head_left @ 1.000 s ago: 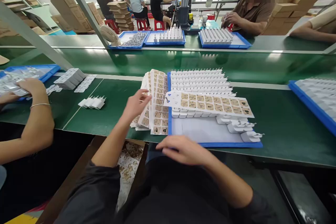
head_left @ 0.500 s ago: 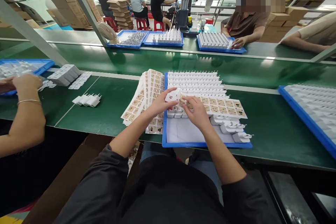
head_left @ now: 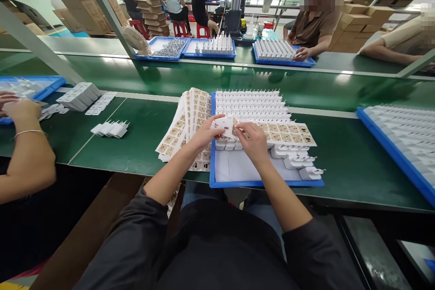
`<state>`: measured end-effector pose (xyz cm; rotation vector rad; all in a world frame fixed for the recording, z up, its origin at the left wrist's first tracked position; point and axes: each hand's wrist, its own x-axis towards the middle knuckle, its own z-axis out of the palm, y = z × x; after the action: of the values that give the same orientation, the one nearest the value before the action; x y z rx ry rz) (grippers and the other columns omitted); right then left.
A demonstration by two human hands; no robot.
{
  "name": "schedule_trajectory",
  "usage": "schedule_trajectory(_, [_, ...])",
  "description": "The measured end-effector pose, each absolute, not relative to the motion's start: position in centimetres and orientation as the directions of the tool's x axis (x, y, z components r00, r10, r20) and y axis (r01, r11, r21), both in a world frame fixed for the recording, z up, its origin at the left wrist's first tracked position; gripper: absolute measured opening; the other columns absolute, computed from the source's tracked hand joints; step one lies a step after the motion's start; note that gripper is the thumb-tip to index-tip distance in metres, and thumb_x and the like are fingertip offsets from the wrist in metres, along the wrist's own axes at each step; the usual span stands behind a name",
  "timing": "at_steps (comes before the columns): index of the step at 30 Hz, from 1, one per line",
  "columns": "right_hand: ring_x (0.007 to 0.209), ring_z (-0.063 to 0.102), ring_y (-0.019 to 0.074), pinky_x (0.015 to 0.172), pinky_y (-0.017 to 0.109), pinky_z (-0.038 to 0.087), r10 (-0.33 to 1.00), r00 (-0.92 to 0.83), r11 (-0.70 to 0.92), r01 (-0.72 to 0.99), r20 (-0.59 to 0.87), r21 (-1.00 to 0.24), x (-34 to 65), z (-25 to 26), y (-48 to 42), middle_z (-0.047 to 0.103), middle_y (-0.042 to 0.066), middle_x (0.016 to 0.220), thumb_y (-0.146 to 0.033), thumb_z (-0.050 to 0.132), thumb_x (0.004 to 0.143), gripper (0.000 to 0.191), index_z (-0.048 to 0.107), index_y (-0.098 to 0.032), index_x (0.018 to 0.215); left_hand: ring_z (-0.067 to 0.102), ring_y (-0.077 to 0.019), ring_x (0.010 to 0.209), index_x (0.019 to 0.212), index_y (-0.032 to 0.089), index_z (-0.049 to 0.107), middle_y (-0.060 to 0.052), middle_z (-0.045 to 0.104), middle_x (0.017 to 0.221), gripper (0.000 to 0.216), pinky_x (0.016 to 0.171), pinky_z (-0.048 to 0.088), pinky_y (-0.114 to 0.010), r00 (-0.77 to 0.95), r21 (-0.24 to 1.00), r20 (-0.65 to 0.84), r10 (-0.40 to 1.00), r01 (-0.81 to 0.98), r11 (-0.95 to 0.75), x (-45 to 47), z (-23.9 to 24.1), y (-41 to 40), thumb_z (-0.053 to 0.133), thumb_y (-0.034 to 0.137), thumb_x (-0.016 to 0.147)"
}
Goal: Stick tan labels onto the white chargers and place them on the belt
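Observation:
A sheet of tan square stickers (head_left: pixel 288 134) lies across the blue tray (head_left: pixel 265 184), over rows of white plug adapters (head_left: pixel 249 104). My left hand (head_left: pixel 208 132) grips the sheet's left end, thumb below and fingers above; that end is bare white with small dark bits. Close beside it, my right hand (head_left: pixel 250 138) is closed, thumb and forefinger pinching a sticker (head_left: pixel 235 126) at the border of the bare part. The sticker looks partly lifted. More sticker sheets (head_left: pixel 183 124) lie fanned out left of the tray. A few adapters (head_left: pixel 311 172) lie on their sides at the tray's right.
Loose white adapters (head_left: pixel 110 129) and a stacked block of white parts (head_left: pixel 78 96) lie to the left, near a co-worker's arm (head_left: pixel 32 145). Another blue-rimmed tray (head_left: pixel 401 158) stands at right. Across the green bench, a person handles a tray of adapters (head_left: pixel 275 50).
The white end of the sheet now lies flatter and shows more between my hands. My right fingers have closed tighter at the sticker. The view has shifted slightly.

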<state>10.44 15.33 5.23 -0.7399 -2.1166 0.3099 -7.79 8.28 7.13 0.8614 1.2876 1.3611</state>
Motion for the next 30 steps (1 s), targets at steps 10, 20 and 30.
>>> schedule_trajectory(10, [0.084, 0.069, 0.0231, 0.079, 0.035, 0.051, 0.626, -0.509, 0.78, 0.424, 0.591, -0.461, 10.3, 5.6, 15.1, 0.077, 0.008, 0.102, -0.025, 0.053, 0.101, 0.016, 0.069, -0.023, 0.098, 0.061, -0.0091, 0.061, 0.137, 0.017, 0.057, 0.0, 0.072, 0.082, 0.07, 0.06, 0.046, -0.022, -0.162, 0.98, -0.122, 0.979, -0.178, 0.092, -8.0, 6.9, 8.2, 0.073, 0.015, 0.069])
schedule_trajectory(20, [0.089, 0.069, 0.022, 0.078, 0.035, 0.055, 0.707, -0.422, 0.694, 0.257, 0.568, -0.673, 11.4, 6.0, 14.9, 0.075, 0.009, 0.106, -0.032, 0.052, 0.099, 0.014, 0.063, -0.024, 0.097, 0.06, -0.0099, 0.067, 0.132, 0.016, 0.056, -0.002, 0.07, 0.091, 0.068, 0.062, 0.049, -0.021, -0.251, 0.971, -0.135, 0.958, -0.229, 0.077, -8.6, 6.4, 8.5, 0.074, 0.016, 0.066])
schedule_trajectory(30, [0.08, 0.069, 0.0197, 0.078, 0.036, 0.058, 0.843, -0.314, 0.451, -0.031, 0.437, -0.892, 18.7, 4.6, 9.2, 0.073, 0.004, 0.083, -0.033, 0.068, 0.091, 0.011, 0.066, -0.023, 0.089, 0.039, -0.0435, 0.143, 0.149, 0.02, 0.045, -0.021, 0.042, 0.153, 0.075, 0.117, 0.034, -0.064, -0.368, 0.568, 0.48, 0.796, 0.822, 0.037, -7.3, 7.3, 6.5, 0.074, 0.04, 0.083])
